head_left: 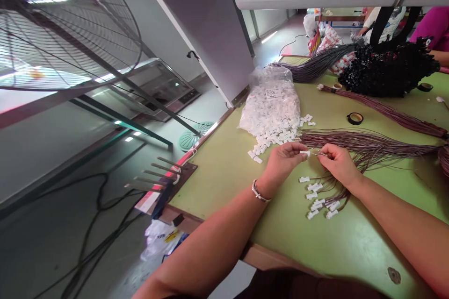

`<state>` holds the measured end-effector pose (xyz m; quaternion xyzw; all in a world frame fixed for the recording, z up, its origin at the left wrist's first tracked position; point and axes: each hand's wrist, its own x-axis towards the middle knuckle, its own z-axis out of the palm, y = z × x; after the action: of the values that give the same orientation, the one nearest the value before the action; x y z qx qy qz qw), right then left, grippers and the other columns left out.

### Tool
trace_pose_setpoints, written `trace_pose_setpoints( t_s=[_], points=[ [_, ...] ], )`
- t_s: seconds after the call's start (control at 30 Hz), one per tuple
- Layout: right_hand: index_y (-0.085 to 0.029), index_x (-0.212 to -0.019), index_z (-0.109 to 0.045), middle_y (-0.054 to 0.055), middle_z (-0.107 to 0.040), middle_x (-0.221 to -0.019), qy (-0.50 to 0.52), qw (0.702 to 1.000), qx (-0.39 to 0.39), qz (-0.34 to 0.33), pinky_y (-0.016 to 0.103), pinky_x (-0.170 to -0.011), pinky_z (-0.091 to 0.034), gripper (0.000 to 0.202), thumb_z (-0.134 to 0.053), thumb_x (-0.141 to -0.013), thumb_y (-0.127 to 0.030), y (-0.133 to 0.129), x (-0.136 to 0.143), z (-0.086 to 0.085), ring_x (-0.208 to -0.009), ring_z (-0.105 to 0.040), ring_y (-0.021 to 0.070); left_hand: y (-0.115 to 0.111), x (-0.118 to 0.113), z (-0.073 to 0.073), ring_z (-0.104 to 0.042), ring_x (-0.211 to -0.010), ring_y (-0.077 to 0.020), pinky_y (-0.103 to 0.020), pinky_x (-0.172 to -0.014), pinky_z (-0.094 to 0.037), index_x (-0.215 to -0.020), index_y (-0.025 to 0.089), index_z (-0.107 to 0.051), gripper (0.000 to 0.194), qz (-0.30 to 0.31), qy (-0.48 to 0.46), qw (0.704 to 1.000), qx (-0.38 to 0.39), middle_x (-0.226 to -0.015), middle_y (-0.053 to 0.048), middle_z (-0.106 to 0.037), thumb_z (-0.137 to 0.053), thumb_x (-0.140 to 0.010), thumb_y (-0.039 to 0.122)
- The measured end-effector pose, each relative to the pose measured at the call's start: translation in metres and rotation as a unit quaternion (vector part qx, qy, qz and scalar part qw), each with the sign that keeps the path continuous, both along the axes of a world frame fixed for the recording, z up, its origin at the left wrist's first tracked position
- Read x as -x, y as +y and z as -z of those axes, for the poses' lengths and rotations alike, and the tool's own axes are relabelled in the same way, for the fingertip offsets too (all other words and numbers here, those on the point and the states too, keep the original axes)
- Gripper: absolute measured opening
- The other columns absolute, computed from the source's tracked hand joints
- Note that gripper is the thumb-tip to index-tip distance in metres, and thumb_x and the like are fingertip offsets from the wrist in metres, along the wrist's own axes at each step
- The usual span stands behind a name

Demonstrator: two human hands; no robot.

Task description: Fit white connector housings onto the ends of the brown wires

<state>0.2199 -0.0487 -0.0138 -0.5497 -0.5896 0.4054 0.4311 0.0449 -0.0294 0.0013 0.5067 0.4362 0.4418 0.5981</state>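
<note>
Between the thumb and fingers of my left hand point(285, 162) is a small white connector housing point(305, 153). My right hand point(337, 162) pinches thin wires point(320, 153), their tips pointing at the housing; whether they touch it I cannot tell. Behind both hands, a long bundle of brown wires point(372, 144) lies across the table. In front of my right hand, several white connectors point(317, 203) sit on the ends of brown wires. Loose white housings point(266, 142) spill from a clear plastic bag point(271, 96) beyond my left hand.
The green table point(224, 182) has a metal pronged rack point(157, 175) at its left edge. A roll of black tape point(355, 118), another wire bundle point(389, 110) and a black heap of parts point(389, 67) lie farther back. A caged fan point(70, 28) stands left. People sit beyond the table.
</note>
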Motion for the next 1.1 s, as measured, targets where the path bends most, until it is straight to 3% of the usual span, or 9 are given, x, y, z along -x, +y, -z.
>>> trace_pose_setpoints(
  t_s=[0.27,0.47,0.57,0.8,0.93,1.1],
  points=[
    [-0.019,-0.062,-0.050,-0.005,-0.043,-0.053,-0.008,1.000,-0.021,-0.018,0.022,-0.048,-0.030,0.011,-0.054,-0.071,-0.024,0.001,-0.001,0.002,-0.049,-0.036,0.0083,0.002,0.002,0.005,-0.057,-0.062,-0.0103,-0.025,-0.064,-0.049,-0.078,0.014,-0.067,0.018,0.024,0.008,1.000,-0.018,-0.068,-0.001,-0.065,-0.074,-0.064,0.024],
    [-0.019,-0.063,-0.049,-0.005,-0.044,-0.053,-0.008,1.000,-0.011,-0.013,0.022,-0.048,-0.030,0.014,-0.055,-0.072,-0.028,0.000,-0.001,0.002,-0.049,-0.035,0.0087,-0.002,0.002,0.004,-0.062,-0.083,-0.0167,-0.029,-0.078,-0.052,-0.084,0.018,-0.070,0.014,0.035,0.122,0.976,-0.178,-0.089,-0.007,-0.067,-0.068,-0.070,0.021],
    [-0.019,-0.066,-0.052,-0.004,-0.047,-0.055,-0.011,1.000,-0.013,-0.017,0.023,-0.049,-0.031,0.013,-0.055,-0.073,-0.029,0.000,-0.001,0.001,-0.050,-0.037,0.0092,-0.004,0.002,0.004,-0.062,-0.083,-0.0163,-0.030,-0.080,-0.052,-0.092,0.019,-0.069,0.021,0.024,0.161,0.964,-0.210,-0.091,-0.006,-0.068,-0.065,-0.072,0.018],
    [-0.018,-0.066,-0.056,-0.003,-0.051,-0.056,-0.080,0.996,-0.032,-0.038,0.022,-0.050,-0.032,0.011,-0.055,-0.073,-0.026,-0.001,0.001,0.002,-0.052,-0.041,0.0098,0.001,-0.005,0.011,-0.061,-0.068,-0.0133,-0.025,-0.066,-0.051,-0.083,0.015,-0.068,0.019,0.039,0.082,0.992,-0.088,-0.076,-0.003,-0.068,-0.069,-0.064,0.016],
    [-0.018,-0.065,-0.055,-0.003,-0.053,-0.054,-0.114,0.992,-0.027,-0.044,0.022,-0.049,-0.032,0.014,-0.053,-0.074,-0.029,-0.001,0.000,0.000,-0.050,-0.041,0.0096,0.003,-0.010,0.016,-0.061,-0.066,-0.0128,-0.026,-0.067,-0.050,-0.077,0.014,-0.067,0.020,0.046,0.022,0.999,-0.017,-0.072,-0.003,-0.068,-0.074,-0.059,0.017],
    [-0.018,-0.066,-0.055,-0.003,-0.053,-0.056,-0.111,0.993,-0.029,-0.023,0.022,-0.048,-0.032,0.007,-0.054,-0.070,-0.024,-0.001,-0.002,0.001,-0.050,-0.041,0.0092,0.003,-0.007,0.019,-0.059,-0.067,-0.0117,-0.025,-0.068,-0.049,-0.077,0.013,-0.067,0.022,0.034,0.012,0.999,0.008,-0.073,-0.002,-0.067,-0.076,-0.057,0.017]
  ],
)
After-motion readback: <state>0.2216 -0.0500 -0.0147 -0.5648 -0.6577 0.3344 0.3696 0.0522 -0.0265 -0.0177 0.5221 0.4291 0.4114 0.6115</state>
